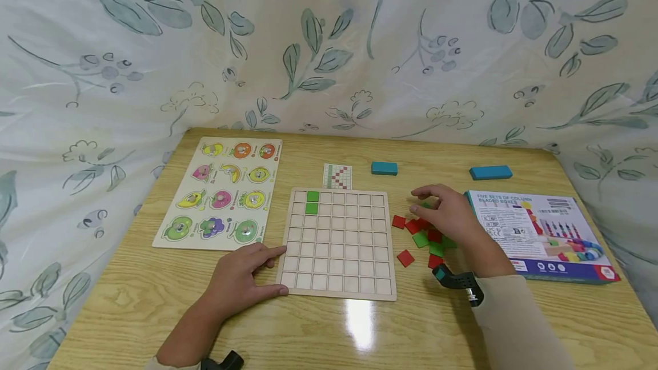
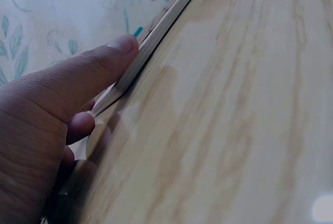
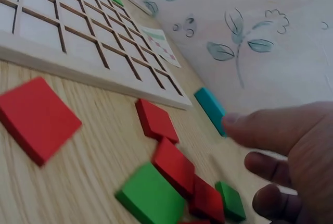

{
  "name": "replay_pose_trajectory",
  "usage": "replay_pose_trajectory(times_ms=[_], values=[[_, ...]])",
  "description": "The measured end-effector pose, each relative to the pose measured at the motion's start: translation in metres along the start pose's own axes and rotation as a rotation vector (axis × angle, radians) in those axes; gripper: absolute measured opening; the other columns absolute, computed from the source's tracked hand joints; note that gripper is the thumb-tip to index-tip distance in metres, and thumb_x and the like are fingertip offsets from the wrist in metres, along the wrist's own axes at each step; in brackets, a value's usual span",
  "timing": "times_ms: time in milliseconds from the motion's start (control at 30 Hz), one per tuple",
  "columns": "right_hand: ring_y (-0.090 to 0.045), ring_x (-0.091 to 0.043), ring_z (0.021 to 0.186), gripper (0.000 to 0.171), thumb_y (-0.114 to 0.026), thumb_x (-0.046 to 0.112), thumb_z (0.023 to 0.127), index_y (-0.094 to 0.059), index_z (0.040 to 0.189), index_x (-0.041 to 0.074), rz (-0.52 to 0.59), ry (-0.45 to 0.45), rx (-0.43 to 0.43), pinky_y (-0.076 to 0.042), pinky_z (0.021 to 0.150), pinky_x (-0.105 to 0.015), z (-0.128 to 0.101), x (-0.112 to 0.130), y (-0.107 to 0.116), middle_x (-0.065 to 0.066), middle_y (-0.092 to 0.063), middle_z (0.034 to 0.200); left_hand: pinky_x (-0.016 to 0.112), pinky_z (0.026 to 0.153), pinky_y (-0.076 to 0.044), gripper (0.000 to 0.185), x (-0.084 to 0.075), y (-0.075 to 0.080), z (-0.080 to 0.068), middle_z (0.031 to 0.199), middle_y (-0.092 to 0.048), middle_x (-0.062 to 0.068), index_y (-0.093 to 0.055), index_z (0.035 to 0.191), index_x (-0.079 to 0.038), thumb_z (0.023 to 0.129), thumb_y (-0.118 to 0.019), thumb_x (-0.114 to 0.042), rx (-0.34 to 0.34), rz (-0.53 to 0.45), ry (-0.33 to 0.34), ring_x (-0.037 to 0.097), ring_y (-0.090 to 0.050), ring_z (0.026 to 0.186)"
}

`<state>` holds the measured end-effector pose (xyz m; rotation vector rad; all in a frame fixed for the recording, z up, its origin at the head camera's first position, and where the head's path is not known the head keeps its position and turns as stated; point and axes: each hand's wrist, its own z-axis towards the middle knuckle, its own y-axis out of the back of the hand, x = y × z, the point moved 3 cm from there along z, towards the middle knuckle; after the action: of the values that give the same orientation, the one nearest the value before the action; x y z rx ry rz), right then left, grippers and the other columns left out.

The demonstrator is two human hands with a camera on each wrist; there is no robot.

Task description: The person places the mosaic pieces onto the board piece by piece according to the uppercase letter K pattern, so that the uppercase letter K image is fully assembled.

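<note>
A wooden grid board (image 1: 337, 297) lies on the table, with one green square tile (image 1: 312, 196) and another green tile (image 1: 311, 208) in the top two cells of its second column. My left hand (image 1: 239, 278) touches the board's left side, index finger on the edge and thumb at the near corner. Over a loose pile of red and green tiles hovers my right hand (image 1: 448, 214), thumb and fingers apart with nothing visible between them. In the right wrist view, a red tile (image 3: 39, 120) and a green tile (image 3: 152, 195) lie below the hand, which hides part of the pile in the head view.
Behind the board lies a small pattern card (image 1: 337, 176). A fruit picture board (image 1: 159, 240) is at the left, and a printed box (image 1: 545, 236) at the right. One blue block (image 1: 384, 168) and a second blue block (image 1: 490, 172) lie toward the back, before a leafy cloth.
</note>
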<state>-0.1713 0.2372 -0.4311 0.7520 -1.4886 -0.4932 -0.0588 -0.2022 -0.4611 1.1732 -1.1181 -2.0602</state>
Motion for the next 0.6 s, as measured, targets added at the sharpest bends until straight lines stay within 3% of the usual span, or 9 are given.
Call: replay_pose_trajectory(times_ms=[233,600], values=[[-0.070,-0.030,0.098,0.043,-0.076,0.024,0.102,-0.068,0.138,0.003,-0.001,-0.039,0.027,-0.054,0.079,-0.038,-0.0020,-0.0077,0.0044,-0.023,-0.065,0.135,0.024,0.066,-0.042,0.074,0.0004,-0.0003,0.0007,0.094,-0.056,-0.022,-0.077,0.134,-0.024,0.073,-0.093,-0.062,0.013,-0.001,0.007,-0.003,-0.045,0.078],[-0.065,-0.039,0.110,0.033,-0.074,0.020,0.103,-0.071,0.129,0.001,-0.059,-0.069,-0.048,-0.055,0.083,-0.046,-0.0045,-0.0099,-0.0001,-0.023,-0.068,0.127,0.023,0.065,-0.040,0.074,-0.0017,0.0002,-0.0006,0.093,-0.056,-0.021,-0.077,0.134,-0.023,0.072,-0.093,-0.061,0.002,-0.006,-0.003,-0.003,-0.044,0.077]])
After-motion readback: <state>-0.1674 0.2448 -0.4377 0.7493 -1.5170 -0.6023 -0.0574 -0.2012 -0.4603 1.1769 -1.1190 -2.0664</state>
